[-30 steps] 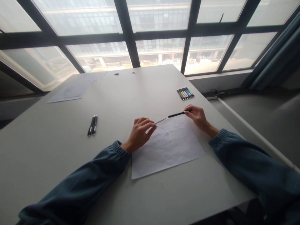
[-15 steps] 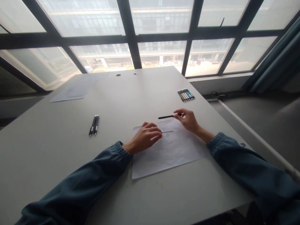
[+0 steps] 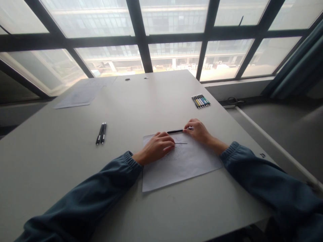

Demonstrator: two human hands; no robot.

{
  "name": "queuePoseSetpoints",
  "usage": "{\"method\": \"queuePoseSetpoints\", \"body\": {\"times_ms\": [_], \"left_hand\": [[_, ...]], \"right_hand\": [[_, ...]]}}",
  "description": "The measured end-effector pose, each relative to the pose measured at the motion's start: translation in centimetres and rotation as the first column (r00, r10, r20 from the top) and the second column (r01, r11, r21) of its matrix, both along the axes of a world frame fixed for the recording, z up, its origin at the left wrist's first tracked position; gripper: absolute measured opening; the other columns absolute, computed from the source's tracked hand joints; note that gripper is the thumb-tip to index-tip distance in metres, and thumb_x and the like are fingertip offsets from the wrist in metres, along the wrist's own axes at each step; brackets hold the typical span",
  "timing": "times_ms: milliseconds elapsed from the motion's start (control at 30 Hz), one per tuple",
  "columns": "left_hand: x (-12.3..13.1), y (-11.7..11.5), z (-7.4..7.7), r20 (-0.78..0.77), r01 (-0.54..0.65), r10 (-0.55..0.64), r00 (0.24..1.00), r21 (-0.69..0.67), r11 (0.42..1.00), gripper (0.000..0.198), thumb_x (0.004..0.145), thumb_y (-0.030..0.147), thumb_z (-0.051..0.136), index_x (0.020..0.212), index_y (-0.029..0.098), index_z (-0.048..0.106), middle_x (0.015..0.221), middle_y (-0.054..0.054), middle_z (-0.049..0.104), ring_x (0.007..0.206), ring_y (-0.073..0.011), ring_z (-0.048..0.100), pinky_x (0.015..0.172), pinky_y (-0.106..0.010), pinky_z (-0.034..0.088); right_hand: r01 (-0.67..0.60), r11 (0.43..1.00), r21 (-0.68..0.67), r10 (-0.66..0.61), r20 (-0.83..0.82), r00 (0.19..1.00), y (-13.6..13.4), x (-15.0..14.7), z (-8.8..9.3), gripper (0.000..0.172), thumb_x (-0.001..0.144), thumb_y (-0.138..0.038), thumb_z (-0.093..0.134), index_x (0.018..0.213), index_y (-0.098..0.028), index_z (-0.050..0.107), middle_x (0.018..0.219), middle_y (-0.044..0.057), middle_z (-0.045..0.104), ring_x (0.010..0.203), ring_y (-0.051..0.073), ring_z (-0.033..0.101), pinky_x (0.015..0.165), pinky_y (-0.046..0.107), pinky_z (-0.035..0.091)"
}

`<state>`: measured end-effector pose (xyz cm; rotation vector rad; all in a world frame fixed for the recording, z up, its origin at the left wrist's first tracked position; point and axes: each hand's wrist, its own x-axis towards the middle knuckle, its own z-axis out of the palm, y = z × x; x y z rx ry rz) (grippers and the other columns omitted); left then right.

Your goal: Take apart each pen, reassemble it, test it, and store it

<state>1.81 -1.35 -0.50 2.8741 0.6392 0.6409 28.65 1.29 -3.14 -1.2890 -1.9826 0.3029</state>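
A white sheet with a faint pencil drawing (image 3: pixel 181 164) lies on the grey table (image 3: pixel 141 101) in front of me. My left hand (image 3: pixel 157 148) rests on the sheet's upper left part, fingers pinched on a thin dark refill (image 3: pixel 181 143) that points right. My right hand (image 3: pixel 199 131) is closed on the end of a black pen barrel (image 3: pixel 175 131), held low over the sheet's top edge and pointing left toward my left hand. Barrel and refill are apart.
Two black pens (image 3: pixel 101 133) lie side by side to the left. A row of several coloured pens (image 3: pixel 201 101) sits at the right near the table edge. Loose sheets (image 3: pixel 80 94) lie at the far left by the window.
The refill came out of the barrel. My left hand shifted right onto the sheet with the refill; my right hand brought the barrel down and left, close to the left hand.
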Motion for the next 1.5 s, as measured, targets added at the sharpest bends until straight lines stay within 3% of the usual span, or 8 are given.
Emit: {"method": "queuePoseSetpoints", "body": {"times_ms": [200,367,467,800,1000,1200,1333,1500], "left_hand": [[0.0,0.0,-0.1,-0.010,0.006,-0.006,1.000,-0.006,1.000,0.015,0.099,0.029,0.056,0.095,0.025,0.070,0.103,-0.002,0.074,0.100,-0.0186,0.062,0.088,-0.035,0.044],[0.0,-0.2,0.0,0.009,-0.020,0.020,1.000,0.015,1.000,0.016,0.099,0.029,0.056,0.093,0.024,0.069,0.102,-0.003,0.074,0.099,-0.0185,0.062,0.087,-0.035,0.044],[0.0,-0.2,0.0,0.028,-0.046,0.045,0.999,0.022,0.999,0.017,0.099,0.029,0.056,0.091,0.023,0.069,0.101,-0.003,0.074,0.098,-0.0187,0.063,0.086,-0.035,0.045],[0.1,-0.4,0.3,0.159,-0.120,0.107,0.981,0.074,0.990,0.011,0.095,0.027,0.063,0.092,0.023,0.072,0.116,-0.005,0.069,0.105,-0.0199,0.059,0.093,-0.037,0.049],[-0.3,0.0,-0.1,0.092,-0.232,0.220,0.971,0.141,0.963,0.015,0.096,0.033,0.063,0.089,0.025,0.075,0.106,-0.003,0.071,0.102,-0.0223,0.057,0.088,-0.040,0.044],[-0.4,0.3,-0.4,0.031,-0.213,0.211,0.977,0.124,0.969,0.015,0.095,0.032,0.064,0.089,0.026,0.076,0.106,-0.003,0.071,0.101,-0.0224,0.057,0.087,-0.040,0.043],[-0.4,0.3,-0.3,0.100,-0.229,0.219,0.970,0.101,0.968,0.016,0.097,0.032,0.061,0.094,0.025,0.076,0.103,-0.004,0.071,0.097,-0.0214,0.056,0.086,-0.038,0.045],[-0.4,0.2,0.0,0.346,-0.293,0.271,0.898,0.012,0.956,0.017,0.099,0.027,0.057,0.095,0.021,0.073,0.099,-0.005,0.069,0.093,-0.0188,0.056,0.087,-0.036,0.048]], "right_hand": [[0.006,0.992,0.126,0.001,-0.051,0.999,-1.5,-0.2,1.4,0.007,0.089,-0.025,0.070,0.095,-0.023,0.075,0.091,0.007,0.070,0.092,0.024,0.062,0.088,0.043,0.048],[-0.282,0.952,0.121,0.273,0.085,0.958,-4.5,-0.9,2.6,0.009,0.094,-0.029,0.065,0.092,-0.024,0.073,0.089,0.006,0.071,0.086,0.022,0.062,0.082,0.039,0.048],[-0.356,0.929,0.100,0.334,0.184,0.924,-5.4,-1.3,2.4,0.008,0.093,-0.029,0.067,0.092,-0.024,0.072,0.087,0.006,0.072,0.085,0.022,0.063,0.081,0.038,0.046],[-0.285,0.955,0.079,0.252,0.286,0.924,-5.1,-0.4,2.2,0.012,0.095,-0.018,0.062,0.088,-0.020,0.071,0.086,0.006,0.070,0.085,0.020,0.060,0.082,0.036,0.042],[-0.217,0.975,0.057,0.187,0.322,0.928,-5.1,1.3,2.0,0.013,0.093,-0.016,0.064,0.085,-0.020,0.073,0.089,0.005,0.069,0.087,0.020,0.059,0.082,0.034,0.043],[-0.215,0.975,0.064,0.181,0.338,0.924,-5.1,1.4,2.0,0.011,0.093,-0.020,0.065,0.087,-0.020,0.074,0.090,0.006,0.070,0.089,0.021,0.060,0.082,0.036,0.043],[-0.178,0.977,0.117,0.146,0.240,0.960,-4.9,1.5,1.8,0.017,0.097,-0.025,0.060,0.085,-0.019,0.072,0.089,0.007,0.070,0.087,0.022,0.060,0.083,0.037,0.046],[-0.023,0.974,0.225,0.030,-0.027,0.999,-4.4,1.8,1.7,0.024,0.099,-0.027,0.055,0.080,-0.020,0.069,0.083,0.007,0.067,0.083,0.022,0.059,0.080,0.038,0.048]]}}
